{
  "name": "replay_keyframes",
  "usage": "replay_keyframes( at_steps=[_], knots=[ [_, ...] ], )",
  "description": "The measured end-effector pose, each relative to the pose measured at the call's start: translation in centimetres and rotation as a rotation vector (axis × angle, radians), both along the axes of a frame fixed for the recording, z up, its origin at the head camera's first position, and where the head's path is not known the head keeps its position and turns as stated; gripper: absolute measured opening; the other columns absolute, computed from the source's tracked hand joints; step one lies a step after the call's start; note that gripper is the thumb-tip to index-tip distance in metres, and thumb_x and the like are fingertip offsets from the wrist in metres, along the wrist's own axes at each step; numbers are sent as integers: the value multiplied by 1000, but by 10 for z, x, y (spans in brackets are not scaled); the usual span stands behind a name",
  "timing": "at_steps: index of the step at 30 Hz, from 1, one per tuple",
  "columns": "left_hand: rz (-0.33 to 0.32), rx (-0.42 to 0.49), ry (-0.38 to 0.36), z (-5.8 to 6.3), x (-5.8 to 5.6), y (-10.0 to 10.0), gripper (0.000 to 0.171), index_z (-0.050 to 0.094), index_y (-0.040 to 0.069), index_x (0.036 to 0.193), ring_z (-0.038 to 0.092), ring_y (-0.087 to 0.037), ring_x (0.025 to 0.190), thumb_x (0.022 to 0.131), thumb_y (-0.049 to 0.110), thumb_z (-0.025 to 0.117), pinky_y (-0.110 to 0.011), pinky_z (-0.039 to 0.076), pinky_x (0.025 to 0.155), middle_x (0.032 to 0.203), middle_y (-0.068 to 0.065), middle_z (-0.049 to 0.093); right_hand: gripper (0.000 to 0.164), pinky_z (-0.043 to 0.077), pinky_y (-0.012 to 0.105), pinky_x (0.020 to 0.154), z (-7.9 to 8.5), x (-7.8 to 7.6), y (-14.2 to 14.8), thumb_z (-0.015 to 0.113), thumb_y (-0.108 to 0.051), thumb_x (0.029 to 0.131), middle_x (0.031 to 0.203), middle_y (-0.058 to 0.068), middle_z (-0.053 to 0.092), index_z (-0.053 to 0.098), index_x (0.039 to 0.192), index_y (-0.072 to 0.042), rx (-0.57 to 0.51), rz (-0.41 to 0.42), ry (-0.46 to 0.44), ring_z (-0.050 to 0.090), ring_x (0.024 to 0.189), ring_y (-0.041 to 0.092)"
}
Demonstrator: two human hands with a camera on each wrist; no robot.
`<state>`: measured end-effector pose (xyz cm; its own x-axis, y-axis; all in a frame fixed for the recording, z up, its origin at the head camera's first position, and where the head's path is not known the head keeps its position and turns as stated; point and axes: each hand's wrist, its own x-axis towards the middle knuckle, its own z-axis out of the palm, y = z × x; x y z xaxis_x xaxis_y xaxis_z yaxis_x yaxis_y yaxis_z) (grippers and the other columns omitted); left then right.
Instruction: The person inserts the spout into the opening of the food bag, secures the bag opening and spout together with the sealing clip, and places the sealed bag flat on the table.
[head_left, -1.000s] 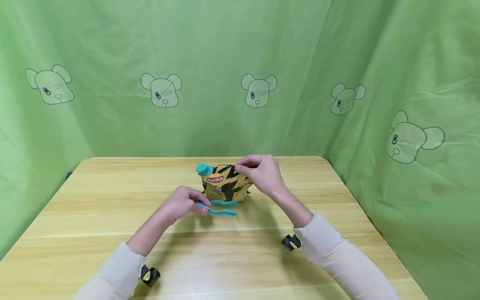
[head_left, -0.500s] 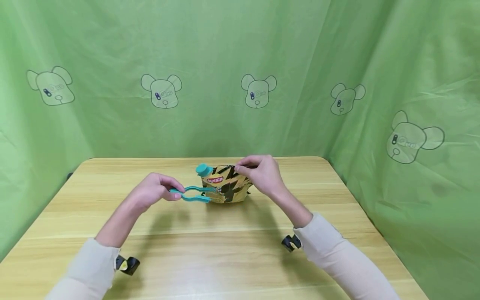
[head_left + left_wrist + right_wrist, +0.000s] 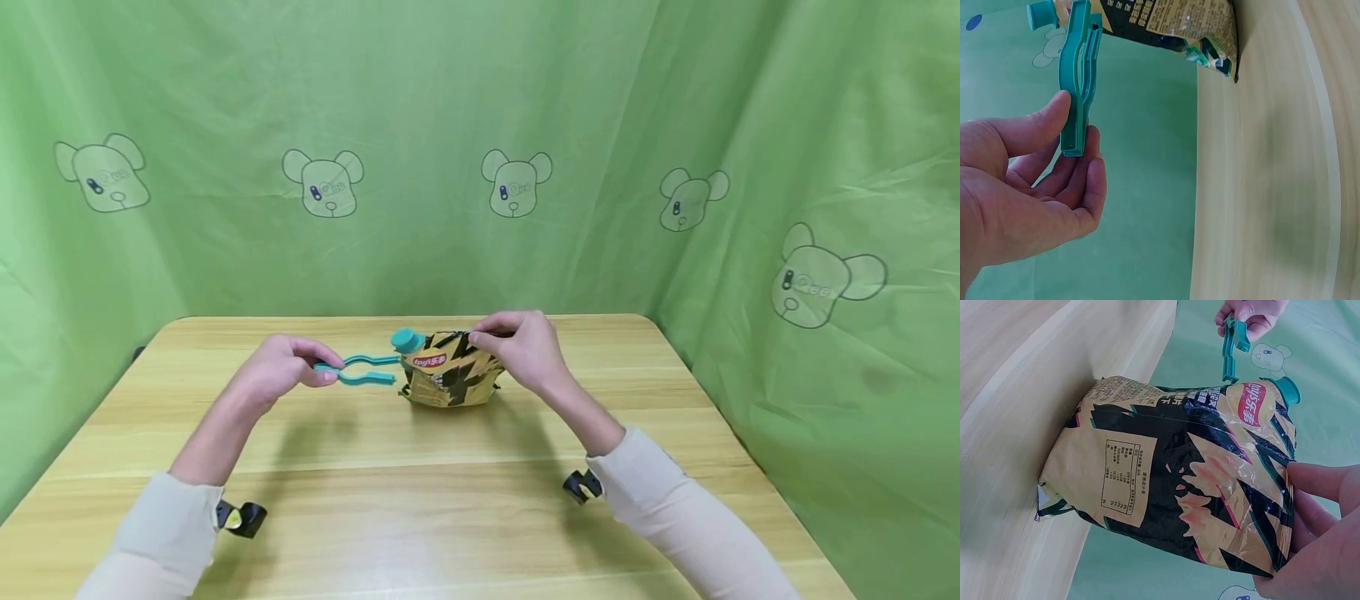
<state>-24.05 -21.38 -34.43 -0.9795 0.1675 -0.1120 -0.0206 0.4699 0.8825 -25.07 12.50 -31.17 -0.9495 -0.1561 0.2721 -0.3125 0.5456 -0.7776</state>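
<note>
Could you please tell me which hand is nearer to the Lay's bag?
The right hand is nearer: it grips the top edge of the bag. The left hand is apart from it, off to its left, holding a teal clip.

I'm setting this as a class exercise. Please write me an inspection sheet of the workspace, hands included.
Surface: light wood-grain table, rounded far corners.
Job's things: yellow-and-black chip bag standing on the table, turquoise cap at one upper corner; turquoise clip, arms apart, beside the bag; contact unclear.
Clutter: nothing seen.
Hands: left hand pinches the clip's joined end; right hand pinches the bag's top edge.
Cables: nothing seen.
Surroundings: green curtain printed with animal heads; black devices at both cuffs.
</note>
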Motion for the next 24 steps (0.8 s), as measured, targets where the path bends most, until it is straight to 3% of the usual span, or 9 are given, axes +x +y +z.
replay_keyframes(
  at_steps=[9,24],
  knots=[
    [45,39,4,0,0,-5,29,74,-2,112,59,-22,102,85,6,79,-49,40,106,101,-1,72,10,55,31,76,0,-1,-1,80,-20,88,97,4,79,81,96,-14,4,1,1,72,88,18],
    [65,124,33,1,2,21,29,76,-1,111,62,-19,101,84,6,81,-45,43,105,109,-6,73,10,55,30,75,0,0,0,79,-20,88,97,3,79,81,96,-14,8,7,1,72,88,17]
  ],
)
